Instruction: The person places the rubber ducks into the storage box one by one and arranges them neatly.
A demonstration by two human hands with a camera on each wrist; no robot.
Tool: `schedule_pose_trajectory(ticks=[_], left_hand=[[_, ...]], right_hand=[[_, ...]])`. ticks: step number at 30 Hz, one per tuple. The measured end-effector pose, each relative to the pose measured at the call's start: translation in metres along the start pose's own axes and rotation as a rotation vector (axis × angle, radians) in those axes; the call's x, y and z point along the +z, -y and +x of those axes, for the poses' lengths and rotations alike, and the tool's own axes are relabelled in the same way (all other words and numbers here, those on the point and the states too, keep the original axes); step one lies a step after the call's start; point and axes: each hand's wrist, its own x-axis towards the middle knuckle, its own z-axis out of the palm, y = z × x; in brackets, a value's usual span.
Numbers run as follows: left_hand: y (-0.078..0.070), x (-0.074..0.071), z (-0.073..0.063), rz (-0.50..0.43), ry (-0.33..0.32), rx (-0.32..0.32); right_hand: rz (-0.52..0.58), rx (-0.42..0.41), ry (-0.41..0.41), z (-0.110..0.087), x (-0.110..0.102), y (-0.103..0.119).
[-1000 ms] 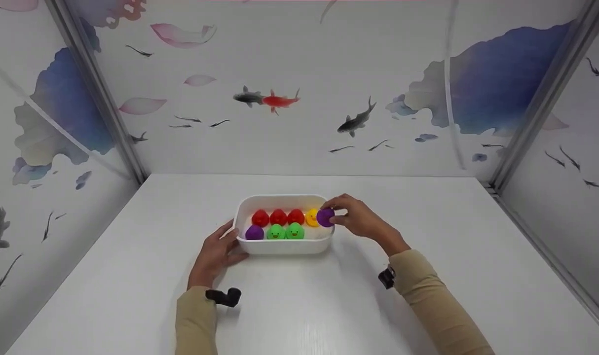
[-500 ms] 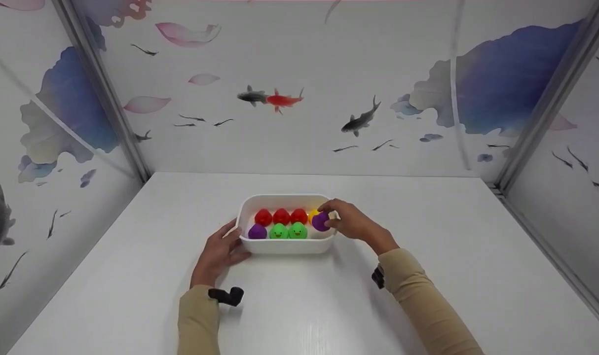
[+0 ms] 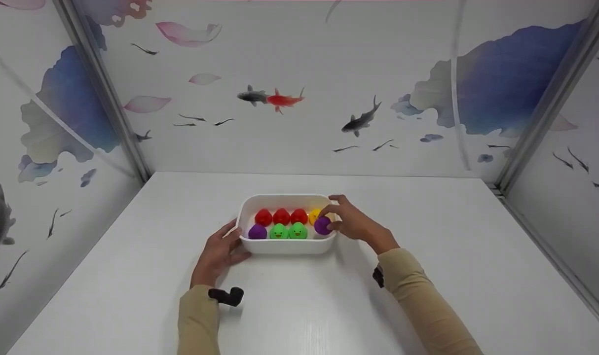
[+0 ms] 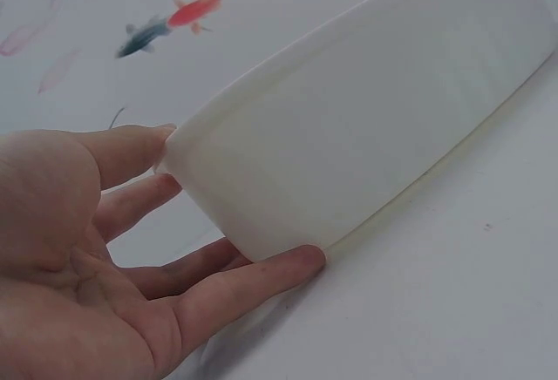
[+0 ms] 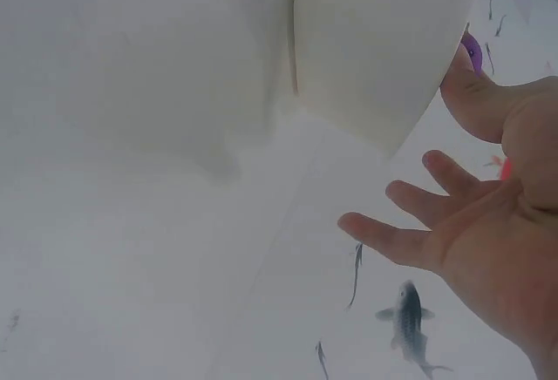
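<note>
My right hand (image 3: 355, 220) pinches a small purple toy duck (image 3: 322, 226) between thumb and forefinger, low inside the right end of a white box (image 3: 289, 247). In the right wrist view a sliver of the purple duck (image 5: 472, 52) shows behind the thumb, and the other fingers are spread outside the wall. With fingers fairly straight, my left hand (image 3: 220, 252) touches the left end of the box, its thumb low at the front corner. Three red ducks (image 3: 281, 217) and a yellow duck (image 3: 315, 217) line the back; another purple duck (image 3: 257, 231) and two green ducks (image 3: 288, 231) sit in front.
The box stands on a white table (image 3: 289, 305). White panels (image 3: 299, 143) painted with fish and leaves rise behind and at both sides, joined by metal posts (image 3: 104, 93). A black wrist mount (image 3: 226, 296) is strapped over the left sleeve.
My right hand has moved the purple duck from the right rim down into the box, in front of the yellow duck. My left hand stays at the box. The camera view has shifted slightly.
</note>
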Motion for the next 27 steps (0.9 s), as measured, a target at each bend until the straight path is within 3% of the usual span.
schedule_pose_trajectory(ticks=[9,27], left_hand=[[0.000,0.000,0.000,0.042,-0.010,-0.003],[0.002,-0.001,0.001,-0.009,0.020,0.028]], right_hand=[[0.003,0.068,0.047,0.011,-0.003,0.005],[0.003,0.131,0.144,0.027,0.005,0.008]])
